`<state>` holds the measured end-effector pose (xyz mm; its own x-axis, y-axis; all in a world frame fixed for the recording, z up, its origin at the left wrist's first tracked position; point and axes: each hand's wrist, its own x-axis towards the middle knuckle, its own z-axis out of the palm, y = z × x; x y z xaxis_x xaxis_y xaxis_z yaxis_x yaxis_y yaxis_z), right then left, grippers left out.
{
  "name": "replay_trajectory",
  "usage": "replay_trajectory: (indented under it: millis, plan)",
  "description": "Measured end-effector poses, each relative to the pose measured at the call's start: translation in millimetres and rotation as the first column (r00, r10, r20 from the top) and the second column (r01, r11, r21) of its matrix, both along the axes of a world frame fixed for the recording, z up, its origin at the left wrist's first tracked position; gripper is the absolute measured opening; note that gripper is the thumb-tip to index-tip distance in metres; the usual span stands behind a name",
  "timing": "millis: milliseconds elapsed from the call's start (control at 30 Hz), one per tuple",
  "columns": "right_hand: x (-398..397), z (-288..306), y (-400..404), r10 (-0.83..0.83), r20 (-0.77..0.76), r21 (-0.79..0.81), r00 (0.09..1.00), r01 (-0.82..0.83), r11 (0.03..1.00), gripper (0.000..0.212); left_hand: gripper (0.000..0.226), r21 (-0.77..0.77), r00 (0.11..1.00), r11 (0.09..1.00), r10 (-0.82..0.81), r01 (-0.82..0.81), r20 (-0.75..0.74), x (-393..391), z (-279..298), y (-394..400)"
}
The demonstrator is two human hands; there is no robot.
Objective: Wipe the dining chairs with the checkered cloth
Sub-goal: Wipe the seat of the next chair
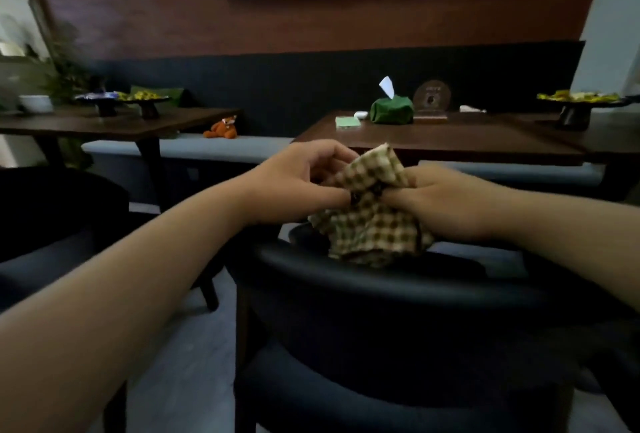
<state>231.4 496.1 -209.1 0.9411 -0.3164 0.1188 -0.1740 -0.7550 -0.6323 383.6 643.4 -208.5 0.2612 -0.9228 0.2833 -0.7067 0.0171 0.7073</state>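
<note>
Both our left hand (304, 176) and right hand (446, 204) clutch the bunched green-and-cream checkered cloth (372, 214) above the dark curved-back dining chair (381, 294).

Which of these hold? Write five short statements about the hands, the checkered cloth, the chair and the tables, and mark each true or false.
1. Both hands hold the checkered cloth. True: the left hand and the right hand each grip it.
2. The cloth lies spread flat on the table. False: it is bunched between the hands above the chair's backrest.
3. A green tissue holder stands on the right table. True.
4. The orange plush toy sits on the left table. False: it sits on the bench.
5. The right hand is empty and open. False: its fingers curl round the cloth.
</note>
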Motion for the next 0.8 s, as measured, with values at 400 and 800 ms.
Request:
replay_trajectory:
  millis: [400, 800]
  plan:
    - [2.1, -7.2, -16.1, -0.207, -0.053, 0.872, 0.977, 0.147, 0.467, 0.034, 0.001, 0.141, 0.912, 0.975, 0.211, -0.171, -0.353, 7.1, 0.3, -7.2]
    - [2.6, -19.7, -17.9, -0.250, -0.335, 0.855, 0.909, 0.404, 0.325, 0.018, 0.020, 0.211, 0.749, 0.916, 0.401, -0.341, -0.528, 4.3, 2.4, -18.1]
